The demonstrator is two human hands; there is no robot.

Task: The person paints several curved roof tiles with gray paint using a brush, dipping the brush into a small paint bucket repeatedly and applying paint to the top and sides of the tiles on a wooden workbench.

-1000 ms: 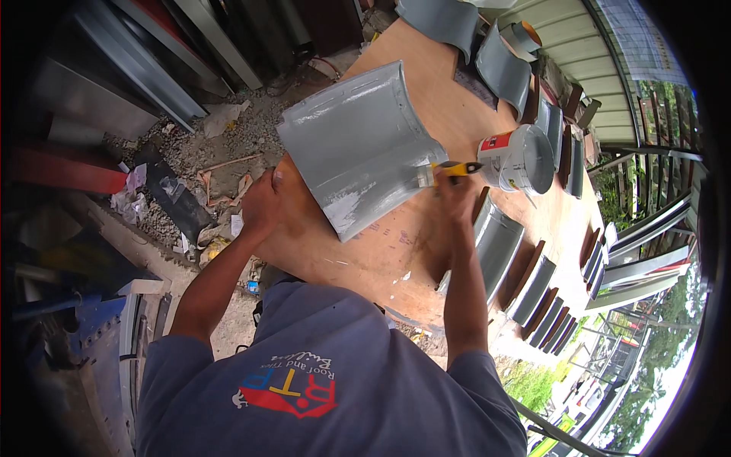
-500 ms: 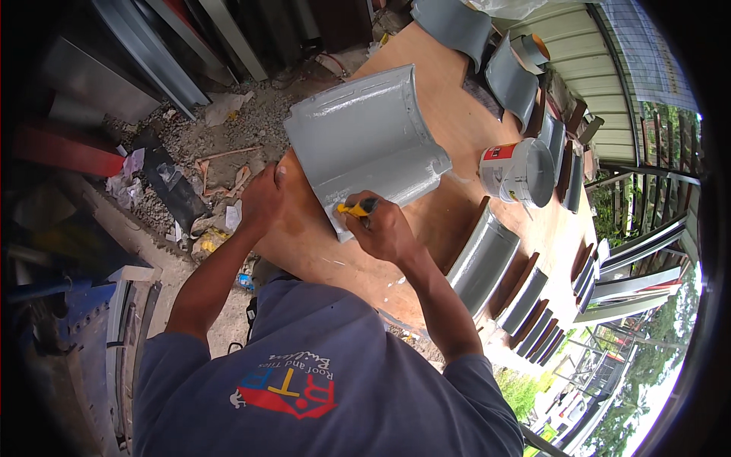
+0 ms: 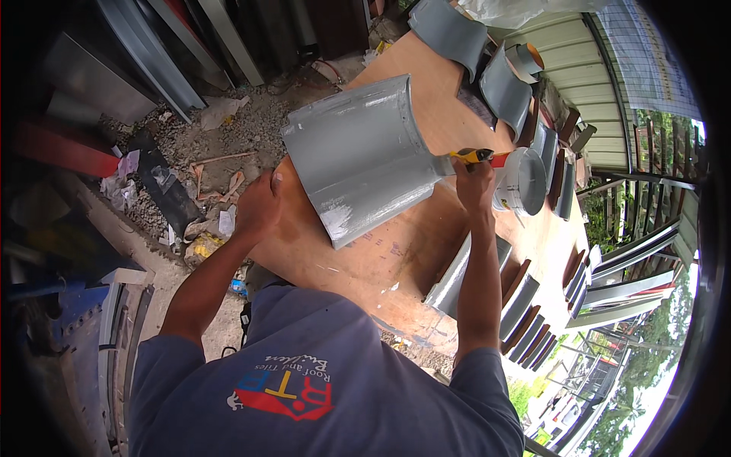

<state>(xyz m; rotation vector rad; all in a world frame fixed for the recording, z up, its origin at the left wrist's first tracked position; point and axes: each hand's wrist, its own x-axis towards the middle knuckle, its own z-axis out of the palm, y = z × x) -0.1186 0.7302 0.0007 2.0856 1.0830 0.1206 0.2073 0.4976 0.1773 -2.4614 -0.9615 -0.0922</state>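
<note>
A large curved roof tile (image 3: 354, 145), coated in wet-looking grey paint, lies on a plywood board (image 3: 365, 270). Its near left corner has a paler, streaky patch. In my right hand (image 3: 476, 185) is a paintbrush (image 3: 470, 156) with a yellow and black handle, its bristles against the tile's right edge. Just behind that hand stands a white paint bucket (image 3: 520, 183), partly covered by the hand and brush. My left hand (image 3: 260, 206) is curled at the board's left edge, close to the tile but apart from it; its fingertips are hidden.
More grey tiles (image 3: 449, 36) rest along the board's far side. A row of grey tiles (image 3: 521, 305) with brown edges stands at the right. Metal sheets (image 3: 156, 57) lean at the far left, above gravel and scraps (image 3: 217, 137). A corrugated wall (image 3: 571, 57) rises behind.
My right hand has moved the brush from the tile's near left corner to its right edge, beside the bucket. My left hand stays at the board's edge.
</note>
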